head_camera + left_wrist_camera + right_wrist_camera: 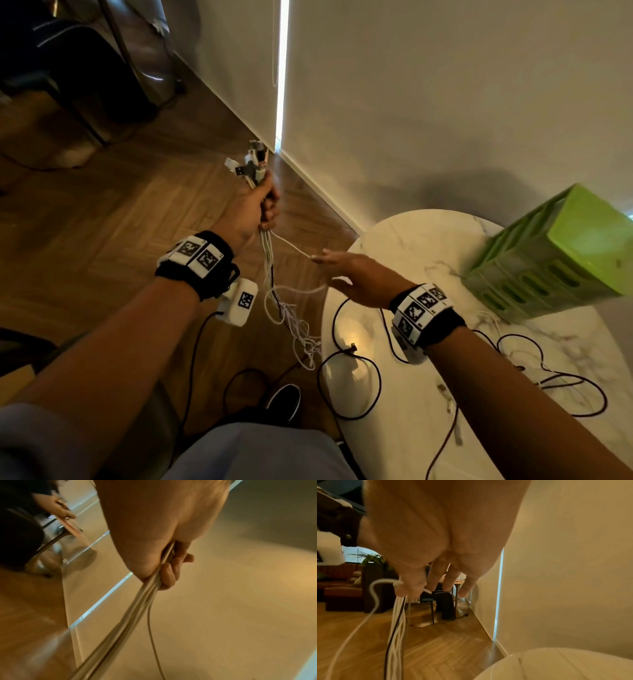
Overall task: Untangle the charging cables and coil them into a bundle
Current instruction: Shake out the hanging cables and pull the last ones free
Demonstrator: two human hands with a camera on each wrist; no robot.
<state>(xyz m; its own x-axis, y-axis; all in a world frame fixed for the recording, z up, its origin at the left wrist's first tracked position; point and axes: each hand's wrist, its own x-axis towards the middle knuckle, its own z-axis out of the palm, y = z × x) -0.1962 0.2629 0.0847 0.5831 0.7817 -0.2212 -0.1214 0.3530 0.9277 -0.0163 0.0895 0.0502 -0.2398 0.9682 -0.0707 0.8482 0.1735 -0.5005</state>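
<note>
Cables: I have the bunch of charging cables point(266, 246) up in the air off the surface's left edge, plug ends point(251, 164) sticking out above my left hand point(255, 210), the tails hanging in a loose tangle point(301, 332) toward the floor point(120, 212).
Handling: I judge them light, limp and a bit slick; thin white leads and one dark one that snag on each other, not fragile except at the plugs.
Where to hold: best near the plug ends as a fixed anchor, drawing single strands out below.
Left grip: pressed together, fingers point(169, 574) curled round the whole bunch, fist raised with forearm reaching forward.
Right grip: my right hand point(356, 277) is stretched flat toward the bunch, palm down, over the surface's left edge; thumb and forefinger appear to pinch one white strand point(291, 245) while the other fingers point(452, 580) stay straight.
Surface: the round marble surface point(428, 428) carries dark cables point(349, 387) looped near its left edge and more toward the right; a green crate point(555, 257) stands at its far side.
Risk: pulling hard could tighten the knot.
</note>
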